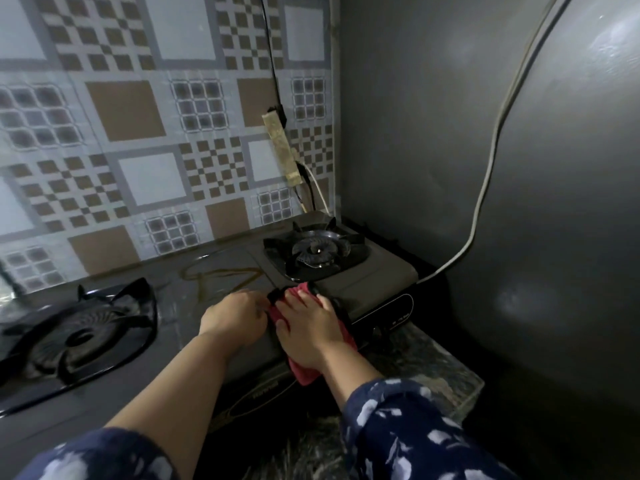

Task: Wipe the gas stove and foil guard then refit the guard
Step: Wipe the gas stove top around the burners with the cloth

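Head view, looking down on the gas stove (214,271) — both hands are working the middle of the top, between the two burners. The right hand (308,323) lies flat on a red cloth (301,370), fingers spread wide and straight, pressing it onto the stove's front edge; the cloth pokes out past the fingertips at 12 o'clock and trails under the wrist at 6. Just beside it, at 9 o'clock, the left hand (235,318) is curled, knuckles up, fingertips bunched at the cloth's near edge — whether it truly pinches the cloth I cannot tell. The left burner (79,337) sits at 9 o'clock from the hands, the right burner (315,252) at 1 o'clock, each with its black pan support in place. A brownish smear (221,275) marks the dark top just above the hands. Behind, at 12 o'clock, a checked patterned wall covering (138,133) stands against the stove's back edge, a power strip (280,150) hanging on it. At 3 o'clock, a grey wall (519,202) with a white cable (491,161).
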The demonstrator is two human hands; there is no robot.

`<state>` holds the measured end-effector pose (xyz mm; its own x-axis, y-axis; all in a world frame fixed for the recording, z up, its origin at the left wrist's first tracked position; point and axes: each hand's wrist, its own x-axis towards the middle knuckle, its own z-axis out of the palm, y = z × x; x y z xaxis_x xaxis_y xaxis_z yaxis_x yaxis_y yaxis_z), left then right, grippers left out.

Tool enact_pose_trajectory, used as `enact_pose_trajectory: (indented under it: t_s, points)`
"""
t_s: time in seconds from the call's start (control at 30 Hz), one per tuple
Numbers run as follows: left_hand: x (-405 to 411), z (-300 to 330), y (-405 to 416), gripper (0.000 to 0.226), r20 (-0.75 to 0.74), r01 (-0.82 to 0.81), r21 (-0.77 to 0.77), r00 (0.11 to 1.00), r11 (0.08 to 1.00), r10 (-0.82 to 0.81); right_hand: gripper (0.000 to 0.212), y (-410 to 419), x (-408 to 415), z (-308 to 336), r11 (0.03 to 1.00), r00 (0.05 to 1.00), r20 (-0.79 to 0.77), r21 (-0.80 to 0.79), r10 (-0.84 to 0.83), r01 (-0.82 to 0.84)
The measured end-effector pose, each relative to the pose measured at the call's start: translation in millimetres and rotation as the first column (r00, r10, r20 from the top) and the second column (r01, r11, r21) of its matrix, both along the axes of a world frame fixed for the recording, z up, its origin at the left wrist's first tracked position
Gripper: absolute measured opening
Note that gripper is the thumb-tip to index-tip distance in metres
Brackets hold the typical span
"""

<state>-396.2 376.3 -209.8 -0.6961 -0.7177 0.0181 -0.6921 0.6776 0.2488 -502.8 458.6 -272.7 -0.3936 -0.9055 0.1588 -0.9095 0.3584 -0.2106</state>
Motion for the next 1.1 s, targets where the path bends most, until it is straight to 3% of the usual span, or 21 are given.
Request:
enact_pose_trajectory:
  t_s: [0.1,0.27,0.5,0.67,0.97,1.1]
  points:
    - [17,2,-8,0.037,0.018,-0.052,0.027,0.998,0.998,0.052,0.051,-8,9,1,0.996,0.997,-0.018,0.045,0.076,-0.076]
    - [37,1,-30,0.038,0.015,-0.097,0.049,0.995,0.994,0.097,0.054,-7,8,1,0.983,0.982,-0.046,0.03,0.184,-0.183]
    - [43,2,-61,0.04,0.01,-0.125,0.026,0.992,0.992,0.125,0.057,-61,12,9,0.979,0.998,0.037,0.192,0.06,-0.066]
    - [37,2,-91,0.038,-0.031,-0.122,0.016,0.992,0.992,0.122,0.053,-106,18,7,0.972,0.985,-0.003,0.164,0.171,-0.169]
    - [26,5,-164,0.035,-0.133,-0.127,-0.01,0.983,0.992,0.124,0.054,-186,-18,12,0.978,0.998,0.035,0.201,0.055,-0.061]
    - [28,0,-203,0.038,-0.108,-0.153,-0.001,0.983,0.988,0.152,0.053,-231,-19,15,0.978,0.997,0.05,0.198,0.063,-0.072]
